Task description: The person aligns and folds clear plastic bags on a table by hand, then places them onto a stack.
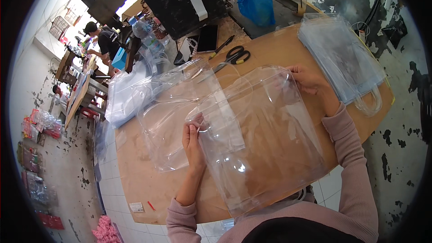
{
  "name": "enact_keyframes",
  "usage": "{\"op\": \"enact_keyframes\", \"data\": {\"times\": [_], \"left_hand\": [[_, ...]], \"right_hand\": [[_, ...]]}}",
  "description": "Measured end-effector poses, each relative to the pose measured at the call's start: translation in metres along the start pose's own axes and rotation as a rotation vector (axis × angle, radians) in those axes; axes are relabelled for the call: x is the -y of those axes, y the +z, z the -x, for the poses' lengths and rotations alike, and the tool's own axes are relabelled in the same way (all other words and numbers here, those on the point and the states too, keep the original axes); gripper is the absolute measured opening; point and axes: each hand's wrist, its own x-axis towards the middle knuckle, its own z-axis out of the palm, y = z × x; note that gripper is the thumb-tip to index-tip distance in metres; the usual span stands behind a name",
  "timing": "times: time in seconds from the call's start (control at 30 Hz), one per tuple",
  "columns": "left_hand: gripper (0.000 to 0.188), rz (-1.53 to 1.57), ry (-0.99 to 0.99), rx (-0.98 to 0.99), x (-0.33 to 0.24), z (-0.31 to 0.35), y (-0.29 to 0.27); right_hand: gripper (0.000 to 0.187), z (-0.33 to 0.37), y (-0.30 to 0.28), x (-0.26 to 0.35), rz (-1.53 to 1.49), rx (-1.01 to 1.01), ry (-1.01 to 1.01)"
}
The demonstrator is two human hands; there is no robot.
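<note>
A clear plastic bag (265, 139) is spread between my hands above the brown tabletop, its lower edge toward my body. My left hand (193, 141) pinches its left upper corner between thumb and fingers. At the opposite upper corner my right hand (308, 80) grips the bag, with some fingers partly behind the film. Another clear bag (166, 130) lies flat on the table to the left, partly under the held one. Black-handled scissors (236, 55) rest just beyond the held bag, their blades partly covered by clear plastic.
Stacked clear bags lie at the right (342, 54) and left (128, 92) of the table (135, 171). At the back stand a black metal box (175, 4), a phone (208, 38), a water bottle (146, 33) and a blue plastic bag (256, 4). A person (105, 45) sits far left.
</note>
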Motion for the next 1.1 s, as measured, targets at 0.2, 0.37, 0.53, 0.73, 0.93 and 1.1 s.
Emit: {"op": "enact_keyframes", "data": {"times": [0.2,0.37,0.53,0.73,0.93,1.1], "left_hand": [[0.021,-0.172,0.134,-0.06,0.001,0.003,-0.009],[0.017,0.096,-0.366,0.048,-0.029,0.004,0.015],[0.02,-0.252,-0.096,0.049,-0.007,-0.017,-0.023],[0.032,-0.411,-0.002,-0.062,-0.006,-0.033,-0.015],[0.06,-1.376,0.656,-0.006,-0.011,-0.044,0.031],[0.065,-1.614,0.54,0.247,0.018,-0.036,0.046]], "right_hand": [[0.035,0.022,0.007,0.007,0.024,0.116,-0.125],[0.033,0.014,-0.001,0.001,0.584,-0.123,0.059],[0.037,0.009,0.046,-0.007,0.068,-0.244,-0.026],[0.045,0.015,0.052,-0.022,0.689,-0.385,-0.109],[0.054,-0.012,0.042,-0.011,1.978,-0.69,-0.648],[0.063,-0.038,0.091,-0.036,1.834,-0.651,-0.708]]}}
